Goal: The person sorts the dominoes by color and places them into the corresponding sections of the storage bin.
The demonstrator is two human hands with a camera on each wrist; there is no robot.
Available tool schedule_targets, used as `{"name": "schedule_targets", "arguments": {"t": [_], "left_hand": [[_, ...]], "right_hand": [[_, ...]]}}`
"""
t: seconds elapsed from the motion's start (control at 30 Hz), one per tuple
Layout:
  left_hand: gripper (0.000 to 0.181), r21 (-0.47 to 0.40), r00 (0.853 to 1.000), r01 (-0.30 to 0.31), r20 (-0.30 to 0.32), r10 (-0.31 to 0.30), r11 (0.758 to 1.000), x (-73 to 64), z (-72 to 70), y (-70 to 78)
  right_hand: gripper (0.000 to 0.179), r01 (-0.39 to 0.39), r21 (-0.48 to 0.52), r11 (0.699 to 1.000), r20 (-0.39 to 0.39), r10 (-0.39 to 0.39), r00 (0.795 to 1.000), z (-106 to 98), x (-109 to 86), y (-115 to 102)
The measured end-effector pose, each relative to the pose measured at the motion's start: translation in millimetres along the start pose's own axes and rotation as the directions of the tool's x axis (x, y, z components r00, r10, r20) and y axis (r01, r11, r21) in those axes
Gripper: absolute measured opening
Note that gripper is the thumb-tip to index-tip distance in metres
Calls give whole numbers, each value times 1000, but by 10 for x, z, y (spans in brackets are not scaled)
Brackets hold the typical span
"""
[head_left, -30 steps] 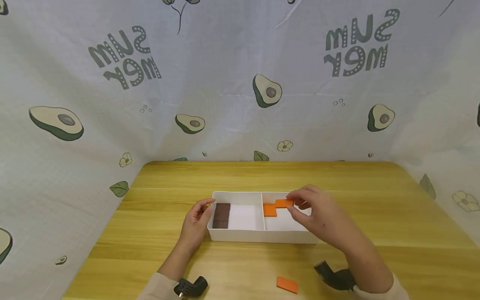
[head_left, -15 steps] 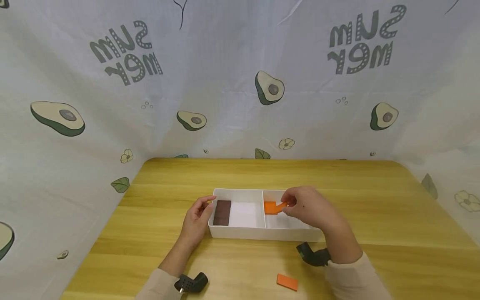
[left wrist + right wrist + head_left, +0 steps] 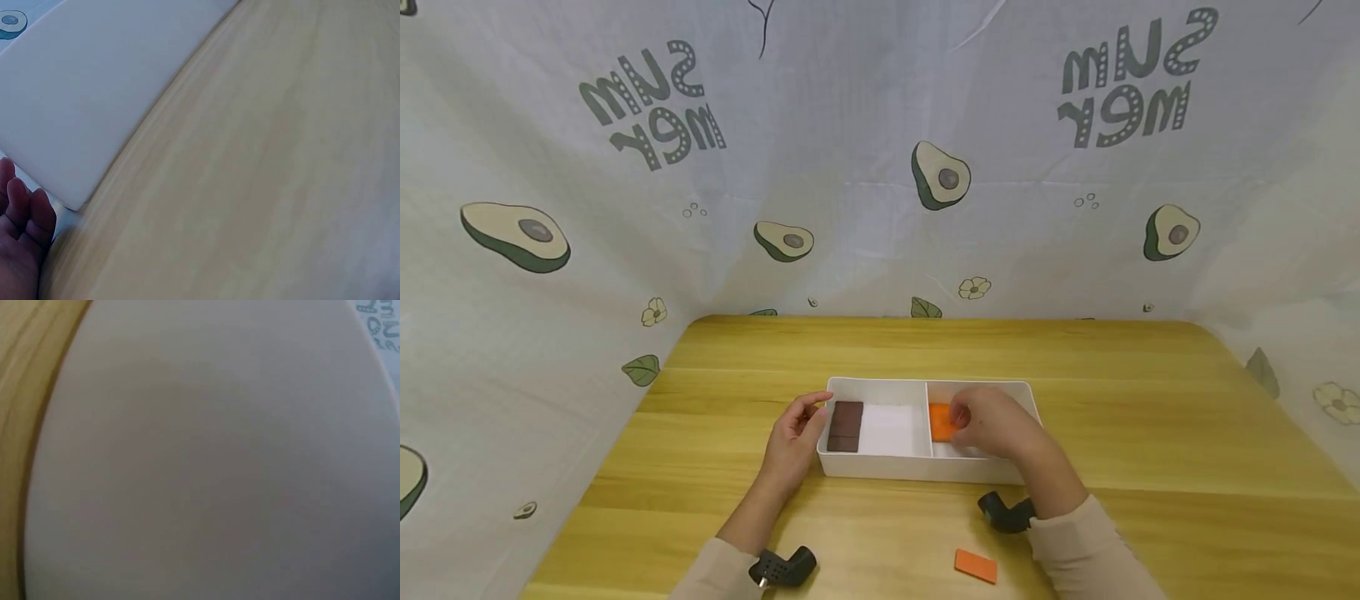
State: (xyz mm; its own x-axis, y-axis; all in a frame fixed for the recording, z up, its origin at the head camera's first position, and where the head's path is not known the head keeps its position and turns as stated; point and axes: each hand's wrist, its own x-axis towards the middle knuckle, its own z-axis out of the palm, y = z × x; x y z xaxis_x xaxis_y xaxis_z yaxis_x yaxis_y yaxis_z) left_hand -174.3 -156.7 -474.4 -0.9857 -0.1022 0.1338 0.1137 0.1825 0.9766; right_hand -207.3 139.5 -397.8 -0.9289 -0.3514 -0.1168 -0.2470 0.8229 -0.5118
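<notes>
A white two-compartment box (image 3: 880, 467) sits on the table. My left hand (image 3: 793, 437) is at its left end, index finger and thumb touching the rim. In the left wrist view, relaxed fingers (image 3: 40, 219) show beside the box's corner. Dark brown tiles (image 3: 846, 427) lie along the left wall of the left compartment. Orange tiles (image 3: 940, 421) lie against the divider in the right one. Over them my right hand (image 3: 996, 421) reaches down, thumb and index finger pinching the edges of an orange tile, which the hand partly hides. Only the box's wall (image 3: 187, 456) fills the right wrist view.
A single orange tile (image 3: 976, 567) lies on the wooden table (image 3: 880, 350) in front of the box. A black wrist camera (image 3: 782, 568) is on the left wrist and another black camera (image 3: 1006, 512) on the right. A patterned white curtain (image 3: 850, 150) hangs behind.
My right hand has moved left and down into the right compartment, bringing its orange tile from above the others to among them. My left hand has stayed at the box's end.
</notes>
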Motion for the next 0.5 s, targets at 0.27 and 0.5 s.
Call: {"name": "schedule_targets", "arguments": {"t": [0.27, 0.5], "left_hand": [[24, -2, 1000, 8, -3, -8, 1000, -4, 2, 4], [24, 10, 1000, 16, 0, -16, 1000, -5, -1, 9]], "right_hand": [[19, -21, -22, 1000, -11, 21, 1000, 96, 66, 40], [21, -51, -26, 998, -26, 50, 998, 100, 60, 27]]}}
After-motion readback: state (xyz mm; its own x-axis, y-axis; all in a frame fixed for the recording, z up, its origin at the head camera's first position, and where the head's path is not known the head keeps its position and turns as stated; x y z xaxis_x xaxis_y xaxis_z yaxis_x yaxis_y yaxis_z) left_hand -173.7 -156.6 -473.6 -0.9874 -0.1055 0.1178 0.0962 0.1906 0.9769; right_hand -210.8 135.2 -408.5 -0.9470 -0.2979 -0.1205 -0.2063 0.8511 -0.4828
